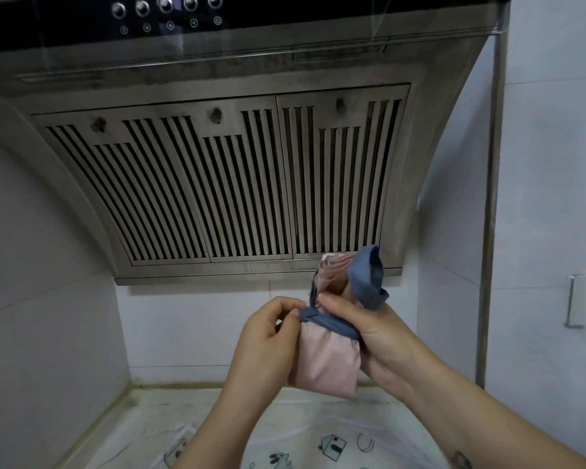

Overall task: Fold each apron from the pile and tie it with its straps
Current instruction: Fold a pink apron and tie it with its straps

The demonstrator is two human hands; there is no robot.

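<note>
Apron (329,362) in left hand (268,338), right hand (379,336)

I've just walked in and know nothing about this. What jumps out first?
A big steel range hood with slotted vents fills the upper picture. Below it, held up in the air, is a folded pink apron: the right hand grips the bundle while the left hand pinches the blue strap wound round its middle. A white printed cloth lies underneath.
</note>
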